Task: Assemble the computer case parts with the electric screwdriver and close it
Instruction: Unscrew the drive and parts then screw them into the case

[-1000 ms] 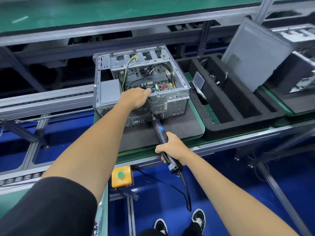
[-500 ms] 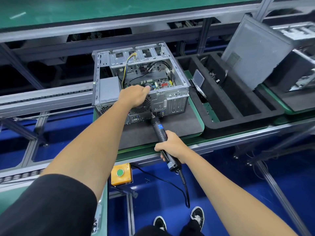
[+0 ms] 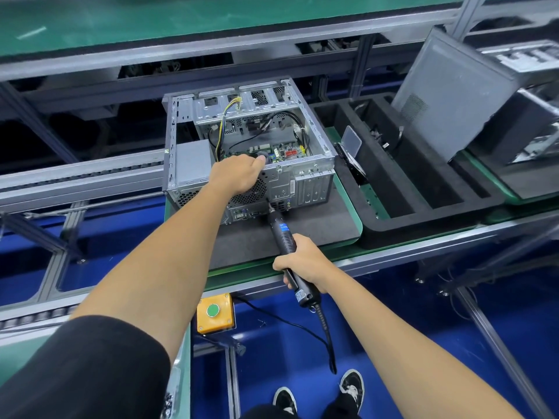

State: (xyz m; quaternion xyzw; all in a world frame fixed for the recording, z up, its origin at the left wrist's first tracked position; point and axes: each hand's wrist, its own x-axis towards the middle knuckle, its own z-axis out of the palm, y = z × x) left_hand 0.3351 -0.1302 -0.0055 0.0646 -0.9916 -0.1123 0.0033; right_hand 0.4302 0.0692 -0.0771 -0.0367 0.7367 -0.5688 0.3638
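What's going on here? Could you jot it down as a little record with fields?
Setting: assembly line bench
Computer case: open on top, standing on a dark mat
Left hand: grips the case's near top edge
Right hand: holds the electric screwdriver
Screwdriver tip: against the case's rear panel
Nearby: yellow button box, black foam tray

Yellow button box (image 3: 215, 312) with green button sitting below left of right hand. Black foam tray (image 3: 423, 189) lying to its right; black shoes (image 3: 351, 388) standing below.
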